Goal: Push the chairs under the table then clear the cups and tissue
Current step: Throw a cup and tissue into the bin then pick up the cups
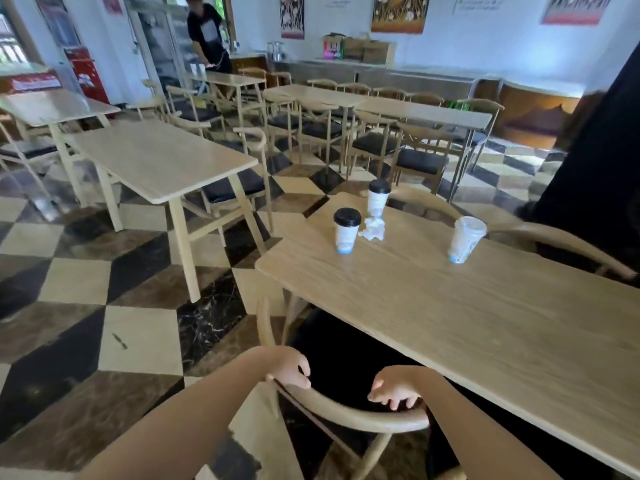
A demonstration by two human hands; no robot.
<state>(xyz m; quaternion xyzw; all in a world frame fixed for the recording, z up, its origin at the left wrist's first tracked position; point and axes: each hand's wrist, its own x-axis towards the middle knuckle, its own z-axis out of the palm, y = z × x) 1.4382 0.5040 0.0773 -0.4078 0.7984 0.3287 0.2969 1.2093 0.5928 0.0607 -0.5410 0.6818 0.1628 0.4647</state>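
A pale wooden chair with a curved backrest and dark seat stands at the near side of the wooden table, its seat partly under the top. My left hand grips the backrest's left end. My right hand rests on the backrest's right part, fingers curled over it. On the table's far end stand two white cups with black lids, a crumpled tissue between them, and a clear-lidded cup to the right.
Two more chairs sit on the table's far side. Another table with chairs stands to the left across a checkered floor. A person in black works at the back. A dark shape fills the right edge.
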